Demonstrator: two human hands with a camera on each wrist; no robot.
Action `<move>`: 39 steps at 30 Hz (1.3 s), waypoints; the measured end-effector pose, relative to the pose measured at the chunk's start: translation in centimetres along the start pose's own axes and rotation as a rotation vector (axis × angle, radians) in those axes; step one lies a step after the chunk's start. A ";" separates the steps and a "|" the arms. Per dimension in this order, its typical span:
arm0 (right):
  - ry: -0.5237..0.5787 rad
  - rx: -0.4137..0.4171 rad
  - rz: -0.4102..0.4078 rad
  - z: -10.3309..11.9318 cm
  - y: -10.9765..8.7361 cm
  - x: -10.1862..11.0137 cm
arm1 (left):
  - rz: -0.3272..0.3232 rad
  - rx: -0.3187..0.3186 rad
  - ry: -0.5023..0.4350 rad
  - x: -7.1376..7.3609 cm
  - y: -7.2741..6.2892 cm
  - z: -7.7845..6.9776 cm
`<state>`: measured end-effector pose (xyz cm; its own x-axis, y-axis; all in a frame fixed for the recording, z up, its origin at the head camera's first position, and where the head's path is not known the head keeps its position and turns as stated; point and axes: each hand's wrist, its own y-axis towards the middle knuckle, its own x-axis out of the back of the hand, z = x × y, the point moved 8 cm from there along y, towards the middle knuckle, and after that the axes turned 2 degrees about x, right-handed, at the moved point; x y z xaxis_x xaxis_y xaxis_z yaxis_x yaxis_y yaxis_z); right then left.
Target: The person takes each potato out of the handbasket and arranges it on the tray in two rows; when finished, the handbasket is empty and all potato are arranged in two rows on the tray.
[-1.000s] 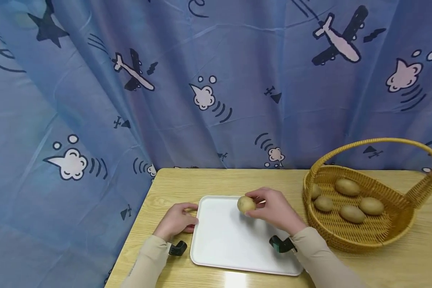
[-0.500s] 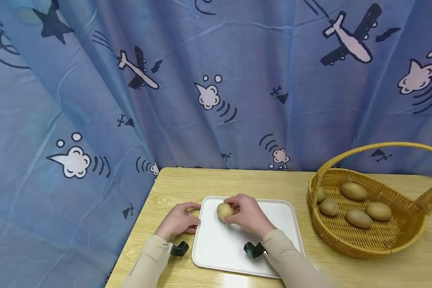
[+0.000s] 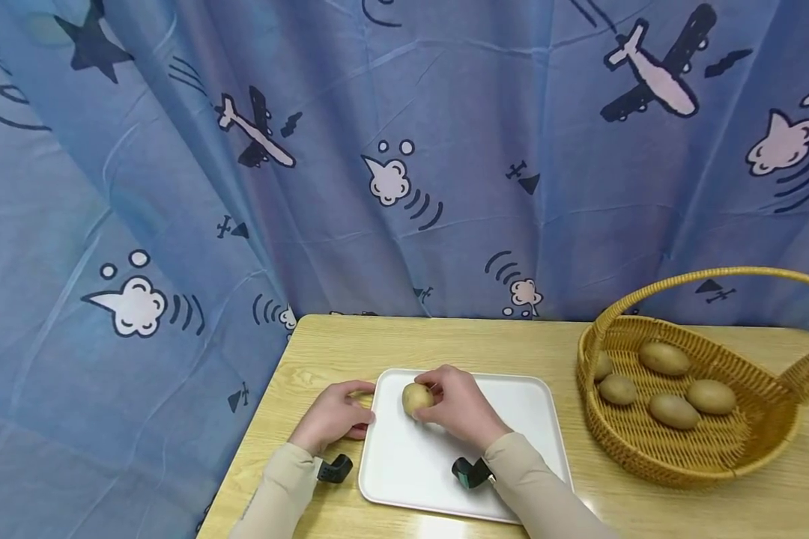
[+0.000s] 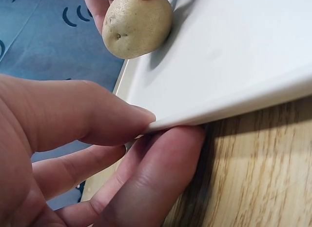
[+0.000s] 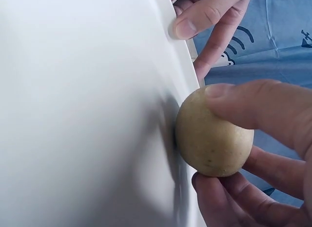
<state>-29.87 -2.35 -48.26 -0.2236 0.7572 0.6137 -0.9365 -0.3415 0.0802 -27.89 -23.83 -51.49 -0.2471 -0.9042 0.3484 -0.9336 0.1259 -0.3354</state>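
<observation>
A white rectangular tray [image 3: 404,471] lies on the wooden table. My left hand [image 3: 332,415] pinches its left rim, the thumb on top and a finger underneath in the left wrist view. My right hand [image 3: 460,404] holds a round, pale-brown potato [image 3: 416,400] between thumb and fingers over the tray's far left part. In the right wrist view the potato [image 5: 212,134] is close to the tray surface and casts a shadow there; whether it touches cannot be told.
At the right stands a yellow wicker basket [image 3: 616,451] with a tall arched handle. Several potatoes [image 3: 674,411] lie inside it. Behind the table [image 3: 499,346] hangs a blue patterned curtain [image 3: 445,180].
The right hand has carried the potato leftward across the tray, with only a slight shift in the last half second. The left hand has stayed at the tray's left rim.
</observation>
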 end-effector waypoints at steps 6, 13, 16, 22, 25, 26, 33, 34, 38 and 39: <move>-0.001 -0.001 -0.012 0.0 0.0 0.2 | -0.009 0.010 0.000 -0.1 0.1 0.1; 0.004 -0.007 -0.021 0.1 -0.1 0.0 | -0.009 0.019 0.005 0.1 0.2 0.3; 0.008 -0.015 -0.022 0.1 -0.1 0.0 | -0.006 0.022 0.004 0.1 0.2 0.3; -0.002 -0.031 -0.010 0.0 -0.1 -0.2 | -0.004 0.027 0.002 0.0 0.2 0.5; -0.009 -0.025 -0.014 0.0 -0.1 -0.2 | -0.003 0.021 -0.005 0.0 0.3 0.5; -0.011 -0.021 -0.015 0.0 -0.1 -0.1 | -0.002 0.018 -0.007 0.0 0.3 0.5; -0.005 -0.013 -0.008 0.1 0.0 -0.2 | 0.007 0.015 -0.010 0.0 0.2 0.4; -0.004 -0.014 -0.006 0.1 0.0 -0.2 | 0.007 0.015 -0.010 0.0 0.2 0.5; -0.007 -0.012 -0.003 0.1 0.0 -0.2 | 0.012 0.013 -0.014 -0.1 0.2 0.6; -0.007 -0.012 -0.002 0.1 0.0 -0.2 | 0.013 0.014 -0.015 -0.1 0.2 0.6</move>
<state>-29.79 -2.54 -48.36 -0.2202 0.7537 0.6192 -0.9401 -0.3334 0.0714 -27.87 -23.94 -52.07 -0.2555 -0.9084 0.3309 -0.9266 0.1324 -0.3518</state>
